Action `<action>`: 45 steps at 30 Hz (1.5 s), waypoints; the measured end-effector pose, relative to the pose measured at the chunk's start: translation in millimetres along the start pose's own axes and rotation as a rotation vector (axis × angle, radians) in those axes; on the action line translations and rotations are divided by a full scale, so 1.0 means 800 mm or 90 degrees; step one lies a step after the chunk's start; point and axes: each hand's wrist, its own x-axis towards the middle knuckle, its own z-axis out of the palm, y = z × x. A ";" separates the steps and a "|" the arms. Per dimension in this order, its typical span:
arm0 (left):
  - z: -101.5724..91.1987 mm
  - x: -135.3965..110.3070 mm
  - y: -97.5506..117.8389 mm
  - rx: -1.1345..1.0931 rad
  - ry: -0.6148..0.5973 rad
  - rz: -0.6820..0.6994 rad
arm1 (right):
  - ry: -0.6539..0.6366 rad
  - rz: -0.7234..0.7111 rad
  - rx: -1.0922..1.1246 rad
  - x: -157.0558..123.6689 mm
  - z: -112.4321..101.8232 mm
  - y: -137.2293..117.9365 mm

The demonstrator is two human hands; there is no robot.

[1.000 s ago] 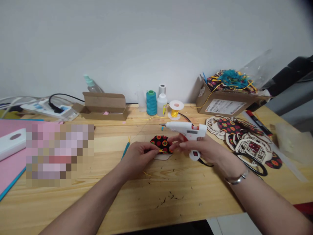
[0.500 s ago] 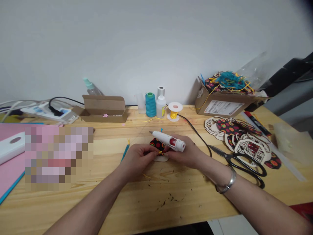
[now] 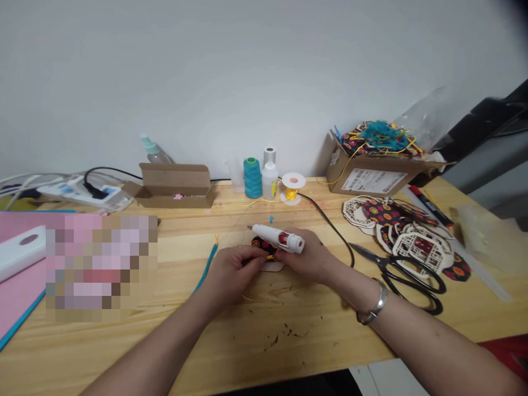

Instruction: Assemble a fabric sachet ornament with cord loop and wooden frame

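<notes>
My right hand [image 3: 306,256] is closed around a white glue gun [image 3: 280,238], its dark nozzle pointing to the left. Below the gun lies a small dark patterned fabric piece [image 3: 259,243] on a pale backing [image 3: 272,267]. A bit of yellow cord [image 3: 270,257] crosses this piece, and the fingertips of both hands meet there. Thumb and index finger of my left hand [image 3: 231,270] pinch at the piece's left side; they partly hide it. A teal tassel [image 3: 208,264] with yellow ends lies beside my left hand.
Black-handled scissors [image 3: 396,269] lie right of my right forearm, near patterned cut-outs [image 3: 424,250]. At the back stand a teal thread cone [image 3: 252,179], a white bottle [image 3: 270,181], a yellow cord spool [image 3: 292,187] and cardboard boxes [image 3: 177,201]. A black cable [image 3: 330,220] runs behind my right hand.
The glue gun and my right hand have shifted slightly to the left, the nozzle a little lower. Both hands keep their fingers at the fabric piece. The view has moved slightly.
</notes>
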 end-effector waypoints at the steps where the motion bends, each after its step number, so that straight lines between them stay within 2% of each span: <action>1: 0.001 -0.003 0.000 0.009 0.023 0.026 | -0.001 0.001 0.012 0.000 0.000 0.001; 4: 0.004 -0.017 0.005 0.080 0.125 0.141 | -0.009 -0.013 0.063 0.001 0.000 0.003; 7: 0.007 -0.029 0.012 0.266 0.211 0.250 | -0.008 -0.003 0.077 0.000 0.000 0.004; 11: 0.016 -0.038 0.012 0.478 0.248 0.323 | -0.006 0.005 0.094 0.000 0.000 0.003; 15: 0.025 -0.039 0.006 0.547 0.266 0.407 | -0.012 0.032 0.090 0.000 0.000 0.003; 29: 0.033 -0.041 0.012 0.664 0.220 0.427 | -0.004 -0.037 0.064 0.000 0.001 0.009; 38: 0.034 -0.039 0.018 0.710 0.209 0.418 | -0.004 -0.099 0.130 -0.004 -0.001 0.005; 45: 0.034 -0.038 0.017 0.716 0.197 0.426 | -0.038 -0.089 0.138 -0.009 -0.005 0.000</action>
